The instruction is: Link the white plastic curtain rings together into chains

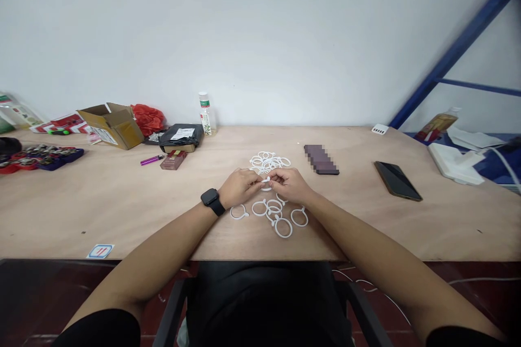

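My left hand (241, 187), with a black watch on its wrist, and my right hand (290, 184) meet over the middle of the table. Between their fingertips they pinch a white plastic ring (266, 180) with a small tab; the fingers cover part of it. Just beyond my hands lies a heap of similar white rings (268, 161), overlapping one another. Nearer to me several more white rings (284, 227) are spread on the wood, one of them (239, 212) below my left wrist and another (299, 217) below my right.
A dark phone (398, 180) and a blurred-out purple item (321, 159) lie to the right. On the left are a maroon small box (173, 160), a purple lighter (151, 160), a black package (181, 135), a clear bottle (207, 115) and an opened carton (116, 124).
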`<action>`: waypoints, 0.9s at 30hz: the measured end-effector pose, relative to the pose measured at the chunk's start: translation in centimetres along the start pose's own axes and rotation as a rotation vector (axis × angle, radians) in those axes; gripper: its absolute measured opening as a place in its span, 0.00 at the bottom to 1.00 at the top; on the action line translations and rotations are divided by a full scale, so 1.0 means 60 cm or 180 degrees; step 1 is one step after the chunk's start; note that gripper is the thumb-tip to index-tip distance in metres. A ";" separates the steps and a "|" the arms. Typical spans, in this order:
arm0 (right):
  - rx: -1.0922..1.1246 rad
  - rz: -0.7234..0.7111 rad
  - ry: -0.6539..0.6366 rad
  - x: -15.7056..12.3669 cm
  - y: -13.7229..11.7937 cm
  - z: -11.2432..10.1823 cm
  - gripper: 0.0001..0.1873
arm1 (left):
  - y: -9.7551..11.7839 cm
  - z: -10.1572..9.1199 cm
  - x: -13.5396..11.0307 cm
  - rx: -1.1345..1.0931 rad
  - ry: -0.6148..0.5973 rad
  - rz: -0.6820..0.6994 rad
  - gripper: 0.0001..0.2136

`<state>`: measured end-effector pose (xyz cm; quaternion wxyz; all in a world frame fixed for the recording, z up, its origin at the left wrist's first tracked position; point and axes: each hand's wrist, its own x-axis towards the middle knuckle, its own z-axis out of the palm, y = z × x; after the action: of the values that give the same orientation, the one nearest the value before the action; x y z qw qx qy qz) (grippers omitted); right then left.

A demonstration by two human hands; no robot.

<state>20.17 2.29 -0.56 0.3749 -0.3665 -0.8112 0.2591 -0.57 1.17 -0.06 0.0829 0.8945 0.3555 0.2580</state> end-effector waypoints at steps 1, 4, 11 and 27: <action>-0.0036 -0.0008 -0.0001 0.000 0.000 0.000 0.06 | 0.000 0.000 0.000 0.0013 -0.0016 0.0035 0.16; -0.0156 -0.0050 -0.0006 0.000 -0.002 -0.001 0.05 | 0.000 0.000 0.000 -0.0004 -0.0029 0.0142 0.16; -0.0425 -0.0285 -0.0053 0.001 -0.001 -0.002 0.09 | 0.005 0.000 0.001 -0.0115 -0.0078 0.0283 0.16; -0.1026 -0.0112 0.1083 0.015 0.038 -0.030 0.17 | -0.067 -0.094 -0.021 0.0070 -0.0375 -0.0931 0.11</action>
<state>22.13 4.62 -0.70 0.4473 -0.4459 -0.7734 0.0542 -6.64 3.07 2.90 0.1305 0.8476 0.4794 0.1863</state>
